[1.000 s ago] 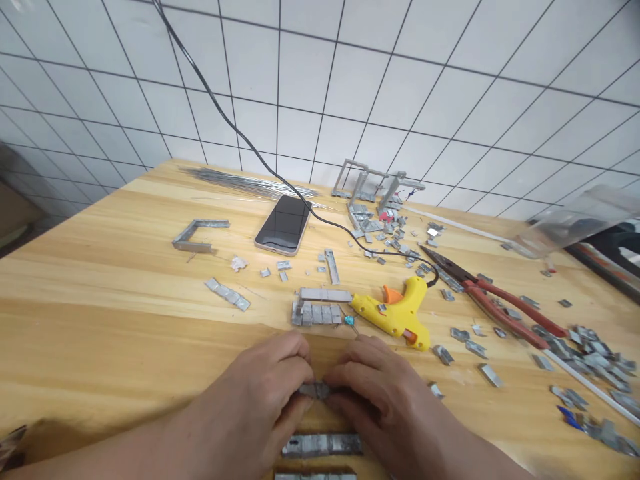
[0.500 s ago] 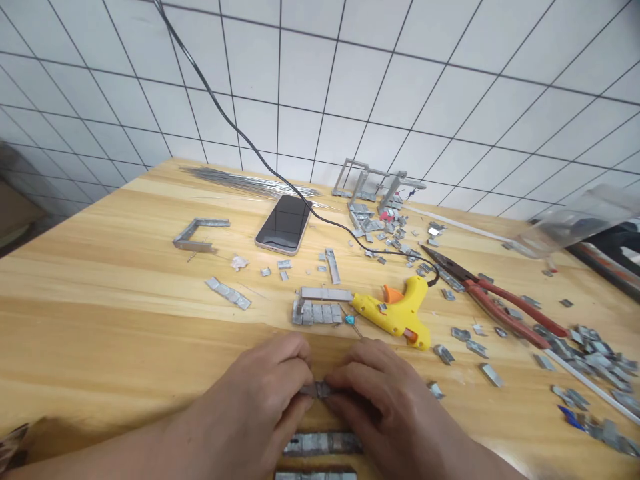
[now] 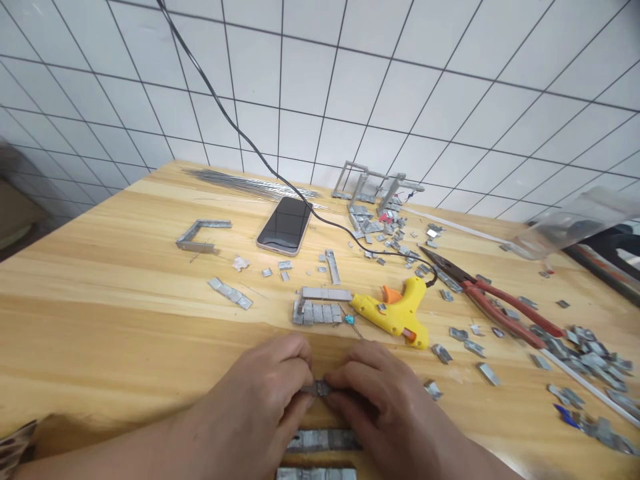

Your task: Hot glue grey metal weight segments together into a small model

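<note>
Between my fingertips is a small grey metal strip (image 3: 320, 387), only its middle showing. My left hand (image 3: 267, 393) pinches its left end, and my right hand (image 3: 383, 397) pinches the right end. Just below lies a segmented grey strip (image 3: 323, 440), partly covered by my right hand, and another segmented strip (image 3: 316, 474) is cut by the bottom edge. Beyond my hands rests a bracket-shaped metal piece (image 3: 323, 303) made of a bar over joined segments. The yellow glue gun (image 3: 395, 313) lies to its right, nozzle close to the bar.
Red-handled pliers (image 3: 500, 300) lie at right among scattered metal clips (image 3: 595, 353). A phone (image 3: 285, 225), thin metal rods (image 3: 240, 181) and a U-shaped metal frame (image 3: 195, 235) lie further back. The black cord (image 3: 240, 133) crosses the table (image 3: 125, 280). Upright frames (image 3: 395, 190) stand by the tiled wall.
The view has shifted very slightly. Both hands keep their pinch on the small metal strip, almost without moving.
</note>
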Motion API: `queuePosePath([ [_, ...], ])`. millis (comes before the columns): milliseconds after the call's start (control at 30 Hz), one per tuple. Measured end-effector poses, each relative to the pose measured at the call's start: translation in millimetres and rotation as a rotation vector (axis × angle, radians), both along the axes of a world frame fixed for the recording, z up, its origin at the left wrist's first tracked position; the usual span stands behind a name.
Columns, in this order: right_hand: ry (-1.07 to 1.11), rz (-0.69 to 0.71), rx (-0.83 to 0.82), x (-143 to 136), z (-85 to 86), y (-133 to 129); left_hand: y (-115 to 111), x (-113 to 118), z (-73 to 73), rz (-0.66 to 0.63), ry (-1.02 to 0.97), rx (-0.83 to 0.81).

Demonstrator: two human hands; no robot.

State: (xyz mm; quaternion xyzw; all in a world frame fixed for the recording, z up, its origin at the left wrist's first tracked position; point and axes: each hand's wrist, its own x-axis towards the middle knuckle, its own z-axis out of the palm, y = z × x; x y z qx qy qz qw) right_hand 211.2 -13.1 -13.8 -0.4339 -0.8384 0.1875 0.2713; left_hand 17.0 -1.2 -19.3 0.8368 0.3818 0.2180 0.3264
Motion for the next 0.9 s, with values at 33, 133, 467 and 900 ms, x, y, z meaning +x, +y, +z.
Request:
queuePosePath([
  [33, -0.010, -0.002, -0.005, -0.1, -0.1, 0.0, 0.2, -0.1, 0.3, -0.007, 0.007, 0.001],
  [133, -0.034, -0.008, -0.018, 0.9, 0.1, -0.6, 2.0, -0.5, 3.1, -0.019, 0.038, 0.000],
  [467, -0.128, -0.025, -0.167, 24.1, 8.9, -2.9, 7.7, -6.6, 15.5, -0.060, 0.060, -0.094],
  [900, -0.042, 0.010, -0.074, 18.1, 2.2, 0.2, 11.4, -13.7, 8.5, -0.097, 0.033, -0.058],
])
